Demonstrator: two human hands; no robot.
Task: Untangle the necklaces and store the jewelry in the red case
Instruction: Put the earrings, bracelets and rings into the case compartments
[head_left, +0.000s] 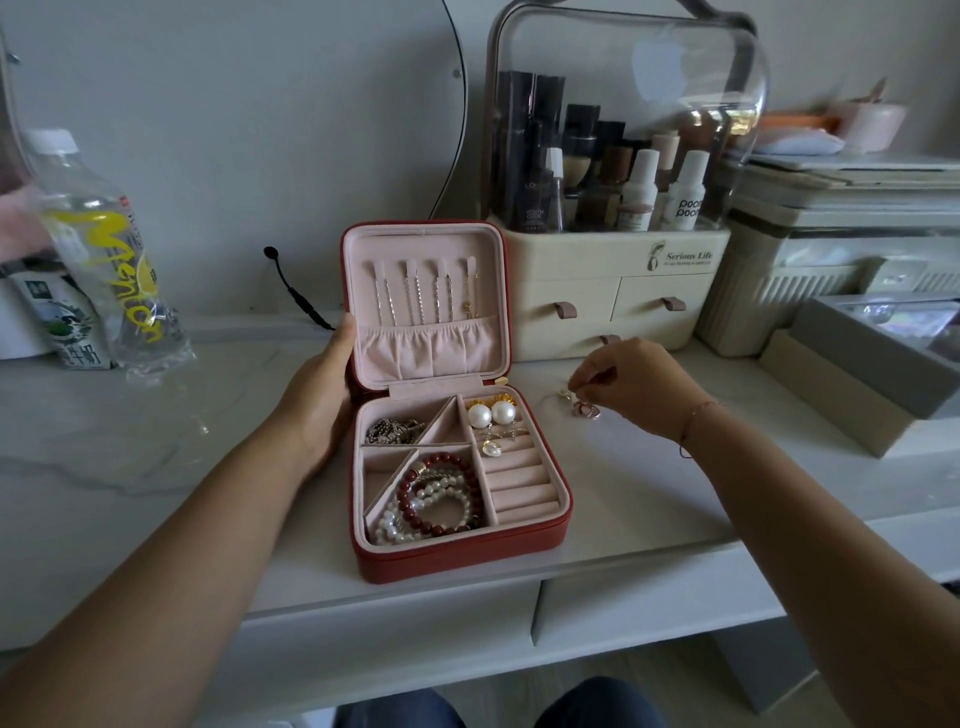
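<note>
**Item: loose trinket, right of case.**

- Grip: right hand (634, 384) has its fingers curled down and its fingertips (577, 383) pinching a small trinket (587, 411) at table (649, 493) level. Whether the piece is lifted or resting cannot be told.
- Trinket: small, pinkish and gold, ring-like, with a pale bit beside it. It shows as a clump with no clear long axis. A fine chain may trail toward the case, but it is too faint to confirm.
- Key relation: case (457, 558) lies to the left of the grip, near but apart. Its right-hand column is the closest part. The right hand is the nearer hand, so a short leftward carry would probably do.
- Case: red, open, with the lid (426, 234) upright.
- Case, right column: pearl earrings (491, 414) at the back and ring rolls (519, 483) in front, mostly free.
- Case, front left: bead bracelets (441, 493).
- Case, back left: a dark silvery tangle (392, 431), likely not yet undone.
- Lid: chains (415, 296) hang straight from hooks into a gathered pocket.
- Left hand (322, 395): grasps the case at its left side by the hinge, with the thumb on the lid edge, steadying it.
- Surroundings: organiser (618, 291) behind and bottle (104, 244) at far left.
</note>
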